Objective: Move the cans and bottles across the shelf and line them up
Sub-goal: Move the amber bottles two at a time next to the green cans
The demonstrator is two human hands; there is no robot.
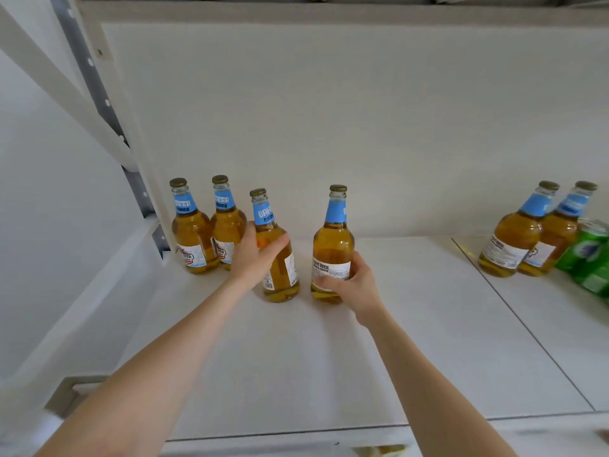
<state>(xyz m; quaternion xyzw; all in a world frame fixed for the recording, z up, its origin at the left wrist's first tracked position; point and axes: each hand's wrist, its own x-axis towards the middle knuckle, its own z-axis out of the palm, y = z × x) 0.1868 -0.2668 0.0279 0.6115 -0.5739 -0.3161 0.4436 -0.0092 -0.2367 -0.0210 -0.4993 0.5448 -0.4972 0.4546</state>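
While four bottles stand leftward, left hand [255, 255] around third bottle [276, 255], right hand [351, 282] around fourth bottle [333, 245].

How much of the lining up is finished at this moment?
Done: two bottles stand side by side at the shelf's left end. In hand: the left hand grips a third bottle beside them, and the right hand grips a fourth. Left: two more bottles and a green can wait at right.
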